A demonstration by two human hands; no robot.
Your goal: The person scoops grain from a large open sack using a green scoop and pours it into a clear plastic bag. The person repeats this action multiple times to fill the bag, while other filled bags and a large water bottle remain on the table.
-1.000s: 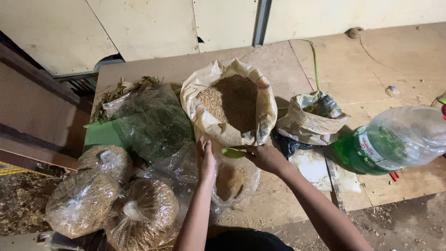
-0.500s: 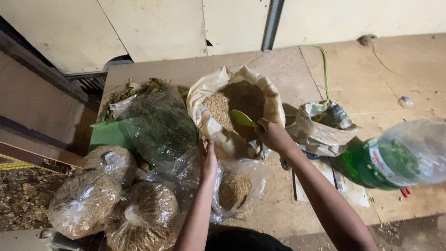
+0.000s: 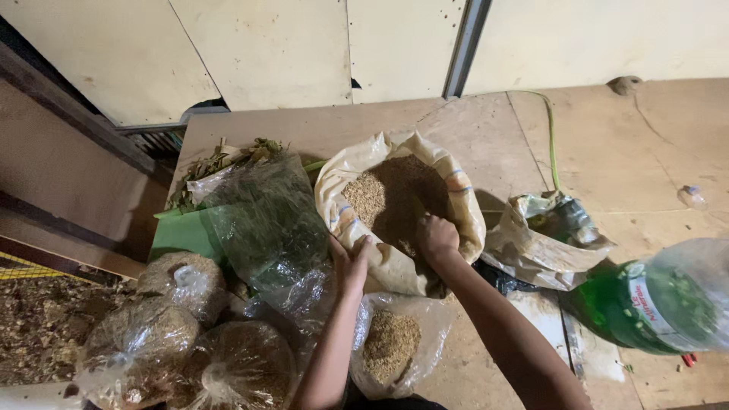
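At centre, right hand (image 3: 437, 237) dips into the grain sack (image 3: 463, 209), fingers buried, grasp unclear. Left hand (image 3: 349, 262) pinches the rim at seven o'clock; bottle (image 3: 661, 304) cut off.

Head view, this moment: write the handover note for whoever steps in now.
Left hand: grips the near rim of the open grain sack.
Right hand: down inside the sack, in the grain; what it holds is hidden.
Small clear bag: in front of the sack, partly filled with grain, mouth open.
Done: three tied bags of grain lie at the left.
Left: the small bag is not full and not tied.
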